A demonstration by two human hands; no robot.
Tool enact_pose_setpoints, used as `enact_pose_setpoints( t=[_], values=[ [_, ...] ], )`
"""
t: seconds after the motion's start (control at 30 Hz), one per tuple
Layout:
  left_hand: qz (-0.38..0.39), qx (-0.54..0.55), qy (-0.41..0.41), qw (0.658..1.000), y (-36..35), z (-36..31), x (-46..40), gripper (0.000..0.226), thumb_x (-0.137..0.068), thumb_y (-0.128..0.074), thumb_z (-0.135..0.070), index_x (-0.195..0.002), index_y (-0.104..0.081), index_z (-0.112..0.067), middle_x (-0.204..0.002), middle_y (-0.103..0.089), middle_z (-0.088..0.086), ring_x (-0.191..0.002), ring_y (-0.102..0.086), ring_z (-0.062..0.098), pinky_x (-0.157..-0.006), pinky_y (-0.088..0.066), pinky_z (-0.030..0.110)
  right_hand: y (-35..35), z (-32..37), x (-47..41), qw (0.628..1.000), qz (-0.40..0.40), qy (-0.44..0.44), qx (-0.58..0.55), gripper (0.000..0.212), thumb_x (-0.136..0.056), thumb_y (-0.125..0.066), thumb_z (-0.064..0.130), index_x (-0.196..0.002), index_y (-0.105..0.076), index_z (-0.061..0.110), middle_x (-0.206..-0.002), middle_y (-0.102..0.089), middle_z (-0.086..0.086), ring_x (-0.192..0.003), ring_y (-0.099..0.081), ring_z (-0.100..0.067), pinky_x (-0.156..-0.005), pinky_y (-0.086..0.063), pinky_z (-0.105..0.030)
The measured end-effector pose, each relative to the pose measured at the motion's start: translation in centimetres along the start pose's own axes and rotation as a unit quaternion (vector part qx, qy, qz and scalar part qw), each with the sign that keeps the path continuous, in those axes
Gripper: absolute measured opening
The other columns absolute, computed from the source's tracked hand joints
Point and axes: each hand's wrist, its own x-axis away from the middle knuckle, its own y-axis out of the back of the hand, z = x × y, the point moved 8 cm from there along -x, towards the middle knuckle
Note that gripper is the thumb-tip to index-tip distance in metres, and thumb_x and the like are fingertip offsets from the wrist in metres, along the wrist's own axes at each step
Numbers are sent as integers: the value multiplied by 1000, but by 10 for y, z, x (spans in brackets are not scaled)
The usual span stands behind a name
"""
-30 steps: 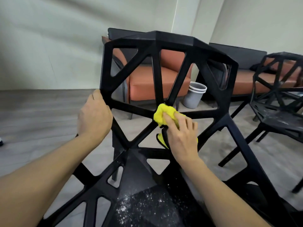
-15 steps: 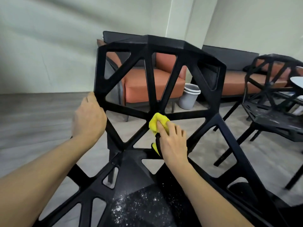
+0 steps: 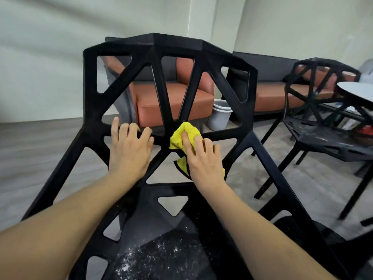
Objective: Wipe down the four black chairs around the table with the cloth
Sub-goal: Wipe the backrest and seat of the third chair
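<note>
Fingers (image 3: 193, 146) of the right hand (image 3: 203, 160) press the cloth (image 3: 184, 136) flat against the hub where the struts of the chair (image 3: 171, 45) back meet; the cloth is bunched under them, one corner hanging below. Left hand (image 3: 129, 150) lies spread on the cross strut just beside it, fingers loosely over the bar, holding nothing.

Judgement: the back is in hand, the seat not yet done. White dust (image 3: 153, 257) lies thick on the seat. To do this well, follow each strut out from the hub, wrap the cloth round the bar edges, and keep the left hand bracing the frame.

A second chair (image 3: 323, 136), dusty on its seat, stands at the bench (image 3: 357, 91) edge, right. Beyond: grey floor (image 3: 40, 150), orange armchair (image 3: 173, 106), sofa (image 3: 272, 93), stacked grey bins (image 3: 220, 116), pale walls.
</note>
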Motion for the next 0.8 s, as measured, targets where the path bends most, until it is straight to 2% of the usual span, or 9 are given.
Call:
enact_pose_setpoints(
  t=[0.17, 0.23, 0.3, 0.4, 0.47, 0.53, 0.6, 0.7, 0.8],
  values=[
    [-46, 48, 31, 997, 1, 2, -2, 18, -101, -48, -25, -103, -59, -11, -90, -49, 13, -99, -46, 38, -123, -10, 55, 5, -94, 5, 982, 6, -187, 31, 56, -91, -52, 10, -146, -45, 14, -116, -55, -15, -86, -45, -32, -71, -38, -43],
    [-43, 64, 42, 996, -1, 1, -3, 17, -100, -50, -24, -103, -60, -10, -89, -48, 12, -99, -45, 38, -123, -8, 55, 4, -104, 6, 967, 17, -254, 9, 59, -87, -62, 11, -144, -48, 14, -116, -55, -16, -86, -47, -32, -71, -38, -42],
    [-37, 63, 50, 996, -3, 0, -4, 16, -99, -52, -23, -103, -61, -10, -88, -49, 12, -100, -46, 39, -123, -7, 55, 4, -85, 4, 952, -1, -302, -54, 65, -80, -73, 18, -141, -53, 13, -112, -56, -16, -85, -48, -32, -71, -39, -41],
    [-32, 65, 50, 996, -4, 0, -4, 13, -97, -55, -21, -101, -61, -10, -88, -51, 13, -99, -47, 39, -123, -9, 55, 2, -6, -5, 961, -1, -232, -150, 69, -78, -74, 20, -142, -52, 10, -110, -55, -14, -84, -46, -30, -73, -41, -43],
    [-34, 59, 49, 996, -3, 0, -6, 13, -97, -56, -21, -101, -62, -11, -88, -52, 13, -99, -47, 39, -123, -9, 55, 0, 20, -4, 957, 18, -222, -188, 71, -80, -74, 20, -145, -48, 10, -113, -53, -12, -85, -46, -28, -72, -44, -40],
    [-29, 58, 51, 997, -5, 2, -4, 13, -97, -56, -22, -101, -61, -11, -89, -52, 13, -99, -48, 39, -123, -9, 55, 2, 16, -4, 956, 18, -194, -217, 68, -81, -72, 21, -144, -48, 10, -112, -53, -13, -86, -48, -29, -71, -46, -41],
    [-39, 64, 46, 996, -4, 1, -4, 12, -97, -55, -21, -100, -60, -10, -87, -50, 13, -99, -47, 39, -123, -9, 56, 19, -5, -18, 966, -30, -151, -206, 62, -81, -70, 23, -140, -54, 12, -107, -54, -13, -84, -48, -31, -70, -44, -43],
    [-54, 63, 47, 995, -6, 2, -5, 13, -97, -55, -20, -100, -59, -8, -86, -47, 13, -98, -46, 39, -123, -9, 57, 40, -40, -77, 960, -91, -175, -200, 57, -86, -59, 31, -142, -54, 22, -113, -55, -12, -91, -49, -31, -74, -42, -44],
    [-54, 63, 44, 996, -6, 2, -4, 15, -96, -56, -20, -102, -60, -7, -86, -48, 15, -99, -46, 40, -122, -9, 58, 32, -30, -106, 964, -32, -188, -183, 66, -88, -63, 37, -149, -43, 22, -122, -52, -12, -98, -49, -32, -77, -45, -45]
  ],
)
